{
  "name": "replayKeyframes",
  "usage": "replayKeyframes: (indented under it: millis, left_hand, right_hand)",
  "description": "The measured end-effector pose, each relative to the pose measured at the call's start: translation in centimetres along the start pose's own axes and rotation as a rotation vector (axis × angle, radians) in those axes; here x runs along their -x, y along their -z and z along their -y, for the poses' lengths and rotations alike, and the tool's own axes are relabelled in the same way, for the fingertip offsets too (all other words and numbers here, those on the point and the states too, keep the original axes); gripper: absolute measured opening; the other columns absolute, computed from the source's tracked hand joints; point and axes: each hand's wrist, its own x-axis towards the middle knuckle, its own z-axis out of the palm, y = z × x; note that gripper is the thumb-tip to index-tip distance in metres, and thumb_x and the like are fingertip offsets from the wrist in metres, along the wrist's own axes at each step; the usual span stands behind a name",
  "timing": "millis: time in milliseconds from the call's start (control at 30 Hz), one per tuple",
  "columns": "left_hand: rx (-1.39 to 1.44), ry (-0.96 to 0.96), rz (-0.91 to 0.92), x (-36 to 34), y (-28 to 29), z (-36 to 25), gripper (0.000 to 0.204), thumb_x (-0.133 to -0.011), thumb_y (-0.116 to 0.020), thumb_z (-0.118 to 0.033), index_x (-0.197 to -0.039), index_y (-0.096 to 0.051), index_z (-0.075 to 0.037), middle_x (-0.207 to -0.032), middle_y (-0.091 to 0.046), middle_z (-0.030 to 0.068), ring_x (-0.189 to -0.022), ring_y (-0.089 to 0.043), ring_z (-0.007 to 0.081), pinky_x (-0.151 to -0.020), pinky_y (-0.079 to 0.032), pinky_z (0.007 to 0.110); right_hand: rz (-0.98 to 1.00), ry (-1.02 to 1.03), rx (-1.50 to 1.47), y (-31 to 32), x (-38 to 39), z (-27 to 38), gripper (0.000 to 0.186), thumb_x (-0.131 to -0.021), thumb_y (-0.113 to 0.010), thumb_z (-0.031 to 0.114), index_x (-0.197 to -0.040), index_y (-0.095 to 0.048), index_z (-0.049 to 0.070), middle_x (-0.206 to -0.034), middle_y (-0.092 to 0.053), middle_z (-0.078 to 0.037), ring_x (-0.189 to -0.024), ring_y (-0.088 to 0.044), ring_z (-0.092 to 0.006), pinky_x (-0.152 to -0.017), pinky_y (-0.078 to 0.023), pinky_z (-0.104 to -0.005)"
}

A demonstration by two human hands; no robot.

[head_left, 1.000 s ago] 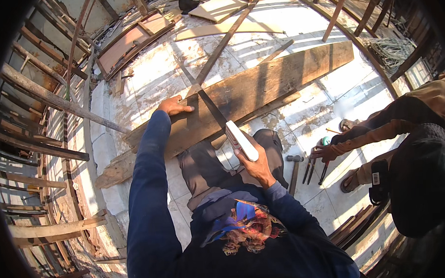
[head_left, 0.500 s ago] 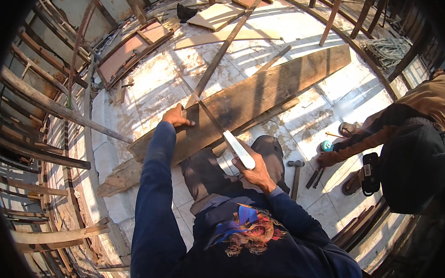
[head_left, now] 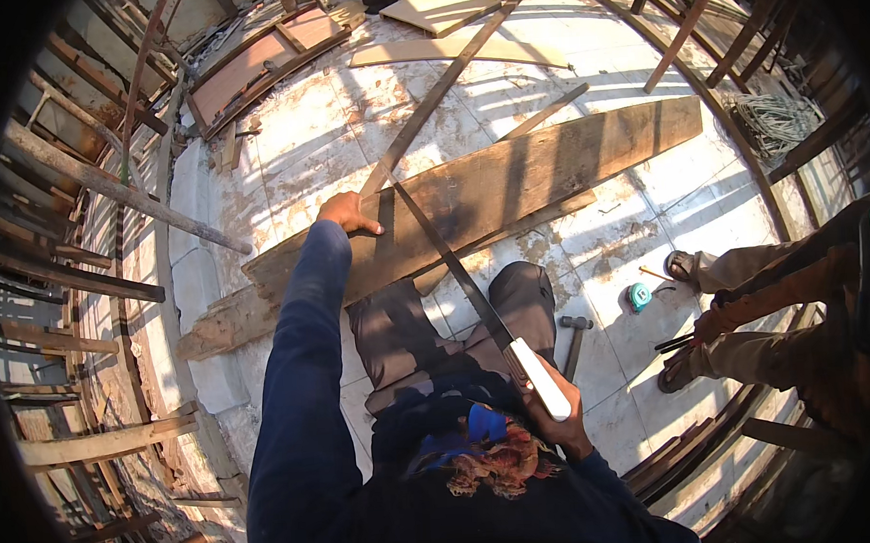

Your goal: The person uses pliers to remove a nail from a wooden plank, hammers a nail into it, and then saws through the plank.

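Head view: left hand [head_left: 347,213] rests flat, released, steadying the plank [head_left: 509,186] on the tiled floor [head_left: 303,132]. Right hand [head_left: 558,423] is clenched on the saw [head_left: 475,299]. Sawing step, judged; next stroke needs firm plank pressure.

I see a weathered brown wooden plank [head_left: 509,186] with dark stains across centre frame, a white-handled saw with a dark blade [head_left: 480,303] at lower centre, a teal round tape measure [head_left: 639,296] at right, and stained whitish floor tiles [head_left: 303,132] at upper left
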Motion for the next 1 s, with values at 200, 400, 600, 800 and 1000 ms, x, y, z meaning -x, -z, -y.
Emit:
replayKeyframes:
  millis: [200,400,600,800,1000]
  left_hand:
    - [-0.052,0.034,-0.064,2.4,1.4,-3.2,0.080,-0.049,-0.086,-0.057,-0.101,-0.066,0.000,-0.096,-0.069,0.0179,-0.093,-0.064,0.0355,-0.082,-0.050,0.042]
    - [-0.026,0.003,-0.080,1.1,0.0,0.5,0.069,-0.053,-0.086,-0.051,-0.100,-0.068,-0.004,-0.092,-0.070,0.0145,-0.089,-0.066,0.0308,-0.080,-0.050,0.042]
    - [0.008,0.024,-0.082,2.9,1.3,-2.1,0.068,-0.055,-0.085,-0.051,-0.101,-0.069,-0.005,-0.094,-0.070,0.0162,-0.090,-0.067,0.0330,-0.081,-0.050,0.042]
    - [-0.078,-0.010,-0.227,3.5,0.5,-4.1,0.066,-0.053,-0.085,-0.055,-0.094,-0.068,-0.006,-0.087,-0.070,0.0160,-0.089,-0.066,0.0340,-0.080,-0.050,0.044]
    - [0.048,-0.006,-0.046,0.9,0.7,1.2,0.074,-0.053,-0.086,-0.051,-0.107,-0.068,-0.005,-0.098,-0.070,0.0166,-0.095,-0.066,0.0330,-0.083,-0.050,0.041]
  right_hand:
    - [0.041,0.001,-0.079,-5.8,-10.7,-0.8,0.057,-0.078,-0.061,0.002,-0.133,-0.048,-0.004,-0.113,-0.066,-0.017,-0.102,-0.063,-0.0190,-0.090,-0.047,-0.0296]
    - [-0.003,-0.032,-0.144,-6.6,-11.9,-1.8,0.055,-0.076,-0.063,0.003,-0.130,-0.053,0.000,-0.113,-0.066,-0.016,-0.104,-0.062,-0.0198,-0.091,-0.046,-0.0301]
    - [0.002,-0.002,-0.039,-1.9,-4.0,0.9,0.058,-0.076,-0.056,-0.004,-0.134,-0.052,0.002,-0.123,-0.063,-0.015,-0.112,-0.063,-0.0218,-0.095,-0.047,-0.0308]
    - [-0.091,0.171,-0.161,-8.4,-19.8,-2.7,0.048,-0.081,-0.064,0.007,-0.127,-0.055,0.001,-0.097,-0.067,-0.017,-0.084,-0.064,-0.0181,-0.078,-0.049,-0.0289]
    - [0.026,-0.008,0.006,-4.1,-6.5,-0.9,0.057,-0.074,-0.060,0.000,-0.131,-0.053,0.000,-0.119,-0.064,-0.015,-0.110,-0.061,-0.0219,-0.097,-0.043,-0.0311]
